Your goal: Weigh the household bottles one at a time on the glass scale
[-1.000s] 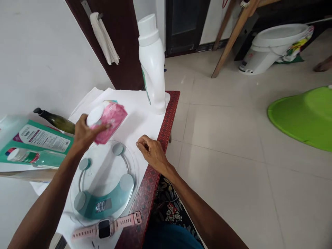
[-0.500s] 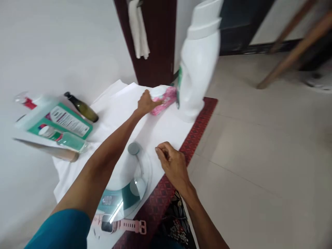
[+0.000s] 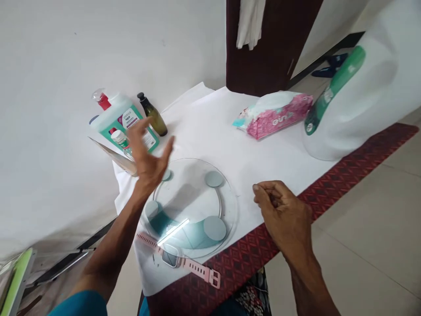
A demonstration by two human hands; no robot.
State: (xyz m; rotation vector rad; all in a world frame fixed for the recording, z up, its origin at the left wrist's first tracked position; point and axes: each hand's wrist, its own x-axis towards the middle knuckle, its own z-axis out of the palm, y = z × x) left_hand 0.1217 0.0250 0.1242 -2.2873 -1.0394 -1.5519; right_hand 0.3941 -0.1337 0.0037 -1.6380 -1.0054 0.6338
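The left hand (image 3: 148, 162) is hovering, fingers spread open, over the far left part of the round clear-glass scale with a teal panel (image 3: 197, 235), near the green-and-clear plastic jug (image 3: 110, 117). The right hand (image 3: 286, 215) is curling its fingers loosely closed by the red patterned table edge (image 3: 324, 195). The pink-and-white soft packet (image 3: 276, 117) is lying far right, just beside the large white plastic bottle (image 3: 371, 96). A pink-strapped watch (image 3: 171, 256) is lying along the scale's near edge.

A spread left hand (image 3: 148, 160) and a loosely curled right hand (image 3: 287, 216) are both near the glass scale (image 3: 192, 213).
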